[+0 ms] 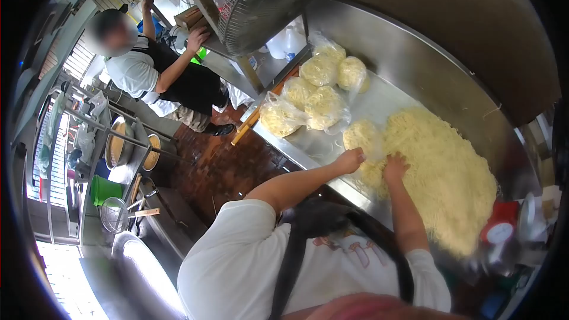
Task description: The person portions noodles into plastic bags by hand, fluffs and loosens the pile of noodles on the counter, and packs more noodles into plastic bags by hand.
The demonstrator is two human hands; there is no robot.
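A large heap of pale yellow shredded or noodle-like food (441, 169) spreads over the metal worktop. My left hand (349, 160) is closed on the near edge of a clear plastic bag (362, 135), which has some of the same yellow food in it. Beside it, my right hand (396, 166) rests with fingers apart at the heap's left edge, nearest the bag's opening. Several filled clear bags (323, 106) sit farther back on the worktop.
A wooden pole (253, 120) lies along the worktop's left edge. A fan (261, 9) stands above a shelf. At the right is a red scale (499, 223). A co-worker (154, 71) stands at the back left; a green bucket (106, 191) is at left.
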